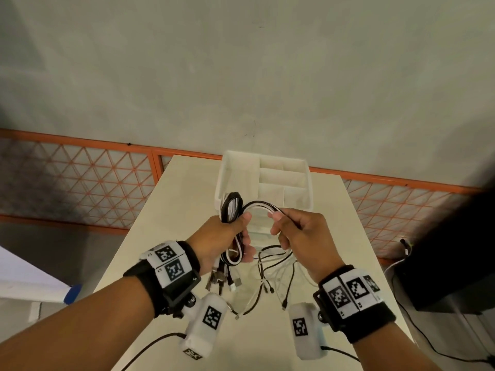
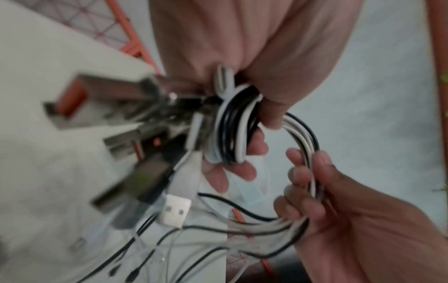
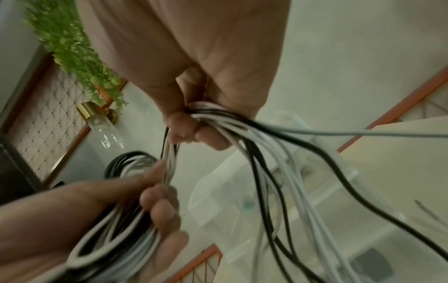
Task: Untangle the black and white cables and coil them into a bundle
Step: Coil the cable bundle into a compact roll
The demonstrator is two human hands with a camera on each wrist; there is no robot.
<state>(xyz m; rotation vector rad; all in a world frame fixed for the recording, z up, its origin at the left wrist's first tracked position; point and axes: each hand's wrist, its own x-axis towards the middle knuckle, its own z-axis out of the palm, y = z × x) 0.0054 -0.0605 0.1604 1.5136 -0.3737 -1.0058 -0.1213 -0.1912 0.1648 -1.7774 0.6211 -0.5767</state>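
My left hand [image 1: 230,236] grips a coil of black and white cables [image 1: 231,207] above the table, its loops showing above and below the fist. In the left wrist view the coil [image 2: 232,130] sits in the curled fingers, with USB plugs [image 2: 174,208] dangling beneath. A short arc of black and white strands [image 1: 263,205] runs from the coil to my right hand [image 1: 297,234], which pinches them. In the right wrist view the strands [image 3: 242,130] fan out of that fist. Loose cable ends [image 1: 270,277] trail down onto the table under both hands.
A white plastic organiser box [image 1: 305,180] with several compartments stands on the beige table [image 1: 353,236] just beyond my hands. An orange mesh fence [image 1: 80,183] runs behind the table. A dark object [image 1: 450,250] and floor cables lie at the right.
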